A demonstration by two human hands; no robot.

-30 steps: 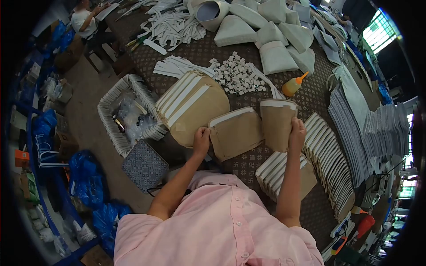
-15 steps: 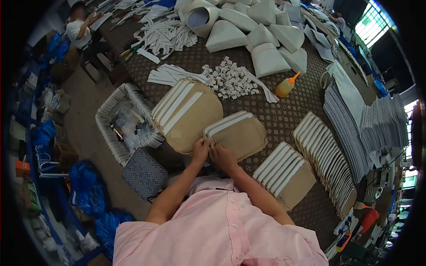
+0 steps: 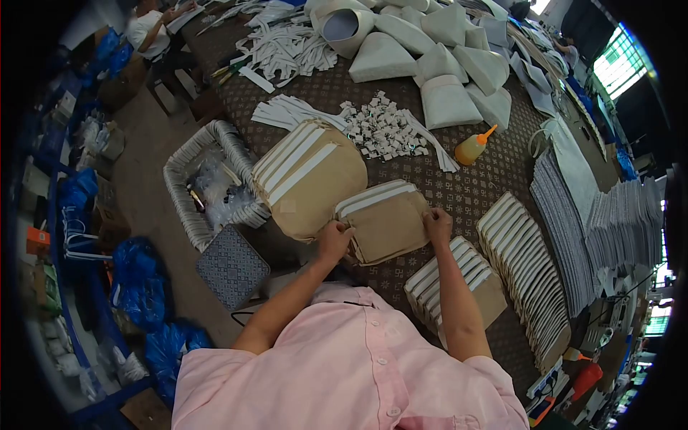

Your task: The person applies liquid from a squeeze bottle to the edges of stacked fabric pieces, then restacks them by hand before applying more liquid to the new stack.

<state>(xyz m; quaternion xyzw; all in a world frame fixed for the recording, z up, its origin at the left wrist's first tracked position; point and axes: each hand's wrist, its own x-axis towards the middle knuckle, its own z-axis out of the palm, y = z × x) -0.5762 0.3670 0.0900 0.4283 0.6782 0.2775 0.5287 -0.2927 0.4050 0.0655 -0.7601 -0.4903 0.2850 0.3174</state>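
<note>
A small stack of brown panels (image 3: 387, 226) with white strips along its top edge lies at the table's front edge. My left hand (image 3: 335, 241) pinches at its left edge, and my right hand (image 3: 438, 228) is closed at its right edge. Behind my left hand, a larger brown stack (image 3: 322, 179) with white strips sits at the upper left. To the right, another stack of stripped panels (image 3: 487, 290) lies near my right forearm. What exactly lies between the fingertips is partly hidden.
Beyond are small white pieces (image 3: 380, 129), a yellow glue bottle (image 3: 473, 147), white strips (image 3: 290, 111) and cream pouches (image 3: 448, 104). A long fanned row (image 3: 527, 272) stands right. A woven basket (image 3: 175, 186) and a patterned stool (image 3: 233, 271) are left. A person (image 3: 149, 32) sits far left.
My right hand has moved from beside my left hand to the stack's right edge. My left hand stays near the left edge. The whole view has shifted slightly.
</note>
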